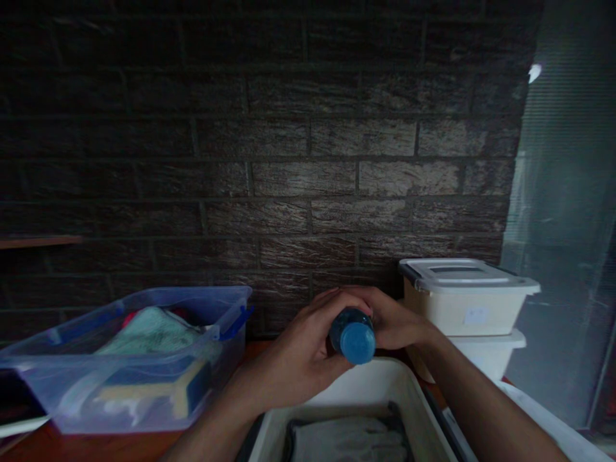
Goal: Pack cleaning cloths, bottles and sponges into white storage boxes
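A bottle with a blue cap (357, 343) is held tilted, its cap end toward me, above an open white bin. My left hand (310, 350) wraps round the bottle from the left, its thumb under the neck. From the right, my right hand (392, 317) reaches behind the bottle and closes on it; its fingertips are partly hidden. Most of the bottle's body is out of sight behind the cap and hands. Below, in the white bin (402, 382), lie grey gloves (351, 439).
A clear plastic box (72, 398) with a pale green cloth (151, 330) and a yellow-and-blue item stands at left. Two stacked, lidded white boxes (469, 308) stand at right. A dark brick wall (308, 173) rises behind, and a small shelf (41, 242) juts in at left.
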A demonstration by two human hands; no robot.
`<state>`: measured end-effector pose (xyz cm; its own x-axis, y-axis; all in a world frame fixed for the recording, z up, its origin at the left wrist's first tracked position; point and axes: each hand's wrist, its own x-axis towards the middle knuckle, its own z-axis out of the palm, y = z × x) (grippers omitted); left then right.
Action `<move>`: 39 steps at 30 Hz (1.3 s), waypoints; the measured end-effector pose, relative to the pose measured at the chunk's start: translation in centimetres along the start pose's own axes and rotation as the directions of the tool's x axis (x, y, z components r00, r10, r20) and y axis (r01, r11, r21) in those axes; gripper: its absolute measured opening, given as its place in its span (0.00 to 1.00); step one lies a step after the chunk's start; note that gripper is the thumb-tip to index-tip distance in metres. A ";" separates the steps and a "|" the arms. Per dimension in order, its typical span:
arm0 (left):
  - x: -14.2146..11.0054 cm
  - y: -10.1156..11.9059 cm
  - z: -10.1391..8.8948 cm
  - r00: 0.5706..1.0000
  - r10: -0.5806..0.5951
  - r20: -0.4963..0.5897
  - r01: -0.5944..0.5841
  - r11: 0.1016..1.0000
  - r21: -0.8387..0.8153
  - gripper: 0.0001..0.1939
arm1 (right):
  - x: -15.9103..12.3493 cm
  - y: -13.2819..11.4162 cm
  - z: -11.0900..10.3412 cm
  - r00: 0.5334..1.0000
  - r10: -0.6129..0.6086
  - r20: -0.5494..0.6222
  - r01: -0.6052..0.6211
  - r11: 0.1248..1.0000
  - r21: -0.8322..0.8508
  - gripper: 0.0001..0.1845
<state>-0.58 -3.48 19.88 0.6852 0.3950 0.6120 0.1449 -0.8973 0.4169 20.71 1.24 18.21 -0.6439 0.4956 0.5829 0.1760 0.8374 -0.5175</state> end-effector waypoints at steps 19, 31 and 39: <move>0.1 0.3 -0.1 1.000 -0.015 -0.015 0.012 0.990 -0.140 0.20 | -0.1 -0.2 0.1 1.000 0.000 -0.011 0.000 0.998 0.058 0.18; 0.0 -1.4 0.3 0.938 -0.264 -0.226 0.096 0.822 -0.561 0.30 | 0.0 0.5 1.6 0.984 0.106 0.147 -0.160 0.885 0.437 0.23; 0.5 -1.0 0.0 0.840 -0.525 -0.139 0.261 0.615 -0.744 0.20 | 0.2 -0.4 2.8 0.982 0.131 0.139 -0.190 0.738 0.647 0.23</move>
<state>-0.37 -2.37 19.82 0.4000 0.8299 0.3888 -0.2630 -0.3025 0.9162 18.41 0.37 16.77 -0.7128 0.5638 0.4171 -0.2293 0.3747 -0.8984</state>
